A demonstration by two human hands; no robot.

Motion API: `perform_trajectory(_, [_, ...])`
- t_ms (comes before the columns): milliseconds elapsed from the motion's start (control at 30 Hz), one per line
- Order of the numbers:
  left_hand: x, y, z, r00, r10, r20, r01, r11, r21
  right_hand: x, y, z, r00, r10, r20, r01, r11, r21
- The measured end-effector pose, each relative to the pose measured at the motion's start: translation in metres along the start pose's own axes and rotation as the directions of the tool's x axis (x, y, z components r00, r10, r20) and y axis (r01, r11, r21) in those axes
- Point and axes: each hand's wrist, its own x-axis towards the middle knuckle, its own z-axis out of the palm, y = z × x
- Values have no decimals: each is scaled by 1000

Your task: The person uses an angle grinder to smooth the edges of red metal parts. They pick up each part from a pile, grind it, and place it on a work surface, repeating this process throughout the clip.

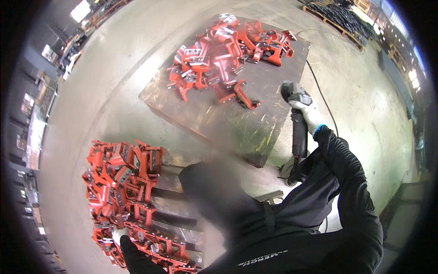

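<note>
In a white glove, my right hand [308, 114] is closed around an angle grinder [299, 132], its disc head pointing up beside the right edge of a metal-topped table [191, 107]. My left hand [119, 234], also gloved, reaches down into a pile of red metal brackets [107, 182] at the lower left. Its small visible part looks closed on a red bracket [119, 222] at the fingertips; the fingers are partly hidden. Another heap of red brackets [223, 55] covers the far part of the table, with one bracket [246, 95] lying at its near edge.
Under the left pile lies a slatted pallet [175, 208]. A dark cable [321, 89] runs along the floor right of the table. A loaded pallet [337, 23] stands at the far right. A blurred smear hides some of the middle of the view.
</note>
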Motion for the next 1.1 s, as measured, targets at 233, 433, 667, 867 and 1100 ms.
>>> perform_trajectory(233, [-45, 173, -101, 777, 537, -329, -572, 820, -12, 14, 2, -1, 987, -62, 151, 33, 982, 187])
perform_trajectory(433, [-160, 420, -177, 318, 880, -352, -943, 332, -23, 24, -6, -10, 995, -93, 23, 87, 973, 213])
perform_trajectory(667, [-353, 582, -191, 132, 959, -252, -991, 120, -62, 22, -14, -27, 991, 95, 95, -124, 913, 389])
perform_trajectory(867, [-382, 611, -94, 194, 949, -247, -494, -123, -861, 22, -6, -34, 998, 13, 55, -32, 933, 358])
perform_trajectory(1100, [-366, 625, -84, 226, 883, -411, -663, -170, -729, 24, -5, -31, 993, 84, 81, -104, 950, 294])
